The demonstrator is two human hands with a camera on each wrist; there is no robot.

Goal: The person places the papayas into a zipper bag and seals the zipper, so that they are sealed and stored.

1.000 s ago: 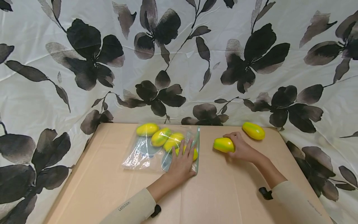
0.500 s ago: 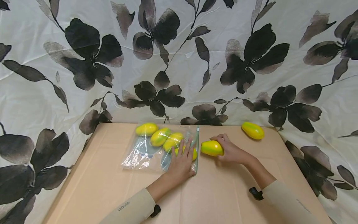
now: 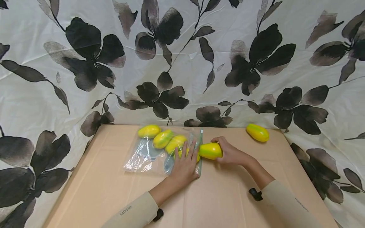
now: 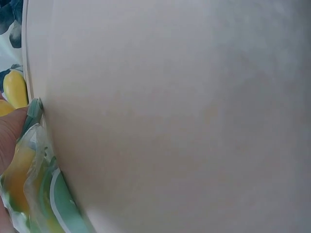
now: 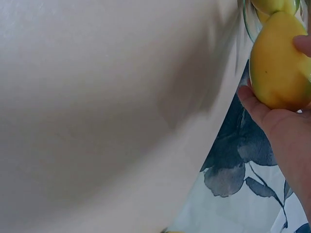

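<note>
"Right hand pinching something?"

"Yes, a fruit, just below and right of frame centre, its tip overlapping the bag at one edge; I can't tell whether it's inside."

"And the left hand?"

"Spread, resting on the bag and the fruits in it. A loose fruit lies farther right."

Even light filled the head view, glaring off the plastic bag; a broad, soft-edged shadow crossed the table in the right wrist view. Both wrist views looked hazier.
</note>
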